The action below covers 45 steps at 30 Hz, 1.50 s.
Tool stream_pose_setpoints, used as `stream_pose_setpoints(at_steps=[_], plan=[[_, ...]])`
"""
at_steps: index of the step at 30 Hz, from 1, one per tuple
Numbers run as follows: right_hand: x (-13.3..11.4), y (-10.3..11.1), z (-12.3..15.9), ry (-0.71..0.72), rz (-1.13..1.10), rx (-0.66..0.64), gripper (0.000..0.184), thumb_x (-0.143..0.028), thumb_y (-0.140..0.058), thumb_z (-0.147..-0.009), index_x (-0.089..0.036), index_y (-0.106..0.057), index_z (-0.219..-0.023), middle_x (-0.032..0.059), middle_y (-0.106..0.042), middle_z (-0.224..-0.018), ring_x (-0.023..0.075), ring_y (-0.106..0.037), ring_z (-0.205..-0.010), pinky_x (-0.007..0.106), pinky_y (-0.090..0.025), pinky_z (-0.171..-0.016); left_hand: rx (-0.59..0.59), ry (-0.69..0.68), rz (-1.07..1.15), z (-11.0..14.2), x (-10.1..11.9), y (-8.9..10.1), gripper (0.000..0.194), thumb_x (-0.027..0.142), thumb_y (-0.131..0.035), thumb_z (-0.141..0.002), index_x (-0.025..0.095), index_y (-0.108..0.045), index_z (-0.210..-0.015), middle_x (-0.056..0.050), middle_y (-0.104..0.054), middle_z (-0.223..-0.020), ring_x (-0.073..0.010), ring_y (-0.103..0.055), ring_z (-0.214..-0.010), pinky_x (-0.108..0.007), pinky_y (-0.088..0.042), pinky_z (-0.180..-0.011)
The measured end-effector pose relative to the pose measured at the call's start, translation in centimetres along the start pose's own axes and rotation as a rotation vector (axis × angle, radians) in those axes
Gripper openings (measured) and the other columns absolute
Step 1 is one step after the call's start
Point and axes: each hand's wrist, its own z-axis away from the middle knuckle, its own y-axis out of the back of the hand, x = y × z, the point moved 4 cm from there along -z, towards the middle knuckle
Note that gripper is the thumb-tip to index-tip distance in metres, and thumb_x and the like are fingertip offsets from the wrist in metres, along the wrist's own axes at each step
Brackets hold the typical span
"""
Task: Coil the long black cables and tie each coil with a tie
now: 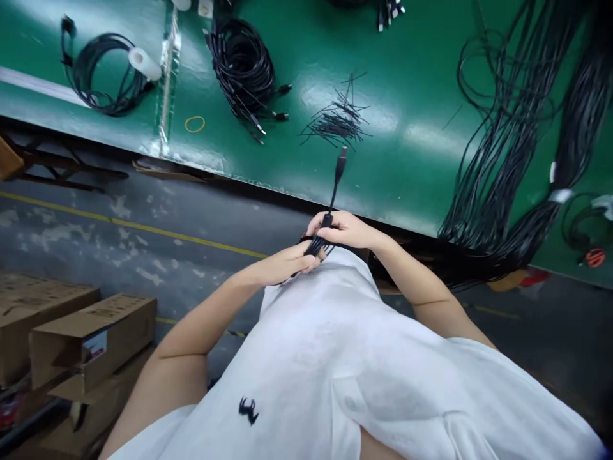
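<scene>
Close to my waist, just off the table's front edge, both hands are closed on a bundled black cable (340, 165). Its plug with a metal tip points up toward the table. My left hand (292, 262) wraps the lower part of the bundle. Thumb and fingers of my right hand (349, 230) grip it higher up, near a second black connector (327, 221). The fingers partly hide the coiled strands. Beyond the plug, a loose pile of short black ties (338, 122) lies on the green table (407, 172).
Coiled black cables (244, 64) lie at the back, with a yellow rubber band (195, 124) nearby. Farther left is another cable coil (103, 73) beside a white roll (144, 64). Long black cable bundles (517, 128) hang over the edge at right. Cardboard boxes (96, 332) stand lower left.
</scene>
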Motion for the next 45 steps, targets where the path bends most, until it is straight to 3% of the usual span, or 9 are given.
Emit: stream_pose_setpoints(at_steps=[4, 9, 13, 16, 26, 35, 39, 42, 45], plan=[[4.2, 6.6, -0.4, -0.095, 0.126, 0.050, 0.034, -0.045, -0.065, -0.082, -0.016, -0.066, -0.101, 0.0052, -0.068, -0.104, 0.0195, -0.061, -0.098, 0.034, -0.047, -0.091, 0.260, 0.066, -0.176, 0.0, 0.0, 0.3, 0.032, 0.048, -0.041, -0.096, 0.018, -0.051, -0.092, 0.002, -0.048, -0.071, -0.0118, -0.043, -0.063, -0.026, -0.037, -0.063], [13.4, 22.3, -2.3, -0.462, 0.655, 0.695, 0.018, -0.030, -0.052, -0.089, -0.015, -0.062, -0.088, 0.0072, -0.063, -0.090, 0.0185, -0.057, -0.088, 0.037, -0.046, -0.088, 0.606, 0.101, 0.066, -0.6, -0.9, 0.9, 0.029, 0.047, -0.039, -0.097, 0.020, -0.045, -0.091, 0.008, -0.032, -0.060, -0.0091, -0.031, -0.050, -0.024, -0.028, -0.050], [18.5, 28.0, -5.7, -0.543, 0.916, 0.649, 0.015, -0.027, -0.054, -0.088, -0.015, -0.063, -0.090, 0.0101, -0.060, -0.096, 0.0208, -0.055, -0.092, 0.040, -0.045, -0.091, 0.758, 0.117, 0.177, -1.1, -0.8, 0.9, 0.030, 0.049, -0.044, -0.095, 0.019, -0.047, -0.093, 0.007, -0.033, -0.062, -0.0085, -0.029, -0.051, -0.024, -0.026, -0.050], [19.8, 28.5, -6.5, -0.608, 0.985, 0.532, 0.014, -0.024, -0.054, -0.088, -0.014, -0.063, -0.083, 0.0122, -0.061, -0.093, 0.0232, -0.055, -0.092, 0.042, -0.045, -0.090, 0.787, 0.127, 0.227, -1.6, -0.8, 0.9, 0.033, 0.052, -0.046, -0.094, 0.019, -0.047, -0.092, 0.007, -0.033, -0.062, -0.0084, -0.030, -0.051, -0.024, -0.026, -0.050], [18.0, 28.9, -5.7, -0.661, 1.086, 0.483, 0.013, -0.017, -0.052, -0.085, -0.014, -0.064, -0.087, 0.0142, -0.064, -0.101, 0.0229, -0.058, -0.092, 0.038, -0.046, -0.086, 0.705, 0.057, 0.229, -4.0, -0.3, 2.1, 0.034, 0.052, -0.046, -0.094, 0.019, -0.047, -0.091, 0.007, -0.033, -0.062, -0.0078, -0.030, -0.052, -0.023, -0.027, -0.050], [18.5, 27.4, -5.7, -0.688, 1.000, 0.574, 0.011, -0.015, -0.048, -0.083, -0.012, -0.059, -0.084, 0.0159, -0.061, -0.098, 0.0254, -0.057, -0.095, 0.046, -0.045, -0.091, 0.656, 0.061, 0.223, -3.6, -0.8, 2.1, 0.039, 0.053, -0.033, -0.096, 0.018, -0.050, -0.090, 0.006, -0.036, -0.061, -0.0089, -0.032, -0.050, -0.024, -0.028, -0.050], [16.7, 27.1, -2.3, -0.691, 0.926, 0.644, 0.008, -0.014, -0.049, -0.081, -0.014, -0.056, -0.084, 0.0142, -0.060, -0.095, 0.0240, -0.058, -0.091, 0.045, -0.045, -0.090, 0.685, -0.010, 0.163, -3.2, -0.9, 2.2, 0.040, 0.052, -0.035, -0.097, 0.017, -0.054, -0.097, 0.005, -0.039, -0.063, -0.0098, -0.033, -0.053, -0.025, -0.030, -0.053], [14.0, 24.1, 2.4, -0.617, 0.586, 0.697, 0.011, -0.020, -0.051, -0.081, -0.016, -0.057, -0.089, 0.0046, -0.058, -0.077, 0.0174, -0.056, -0.073, 0.036, -0.048, -0.076, 0.687, -0.073, 0.111, -3.2, -0.5, 1.9, 0.042, 0.054, -0.040, -0.095, 0.017, -0.057, -0.105, 0.003, -0.043, -0.068, -0.0105, -0.036, -0.057, -0.026, -0.033, -0.058], [10.9, 16.2, 5.7, -0.486, 0.124, 0.466, 0.026, -0.031, -0.060, -0.079, -0.018, -0.062, -0.101, -0.0004, -0.060, -0.076, 0.0125, -0.054, -0.065, 0.028, -0.047, -0.065, 0.650, -0.095, 0.076, -3.5, -0.1, 1.4, 0.043, 0.055, -0.041, -0.095, 0.016, -0.058, -0.106, 0.003, -0.044, -0.069, -0.0110, -0.038, -0.059, -0.026, -0.034, -0.061]])
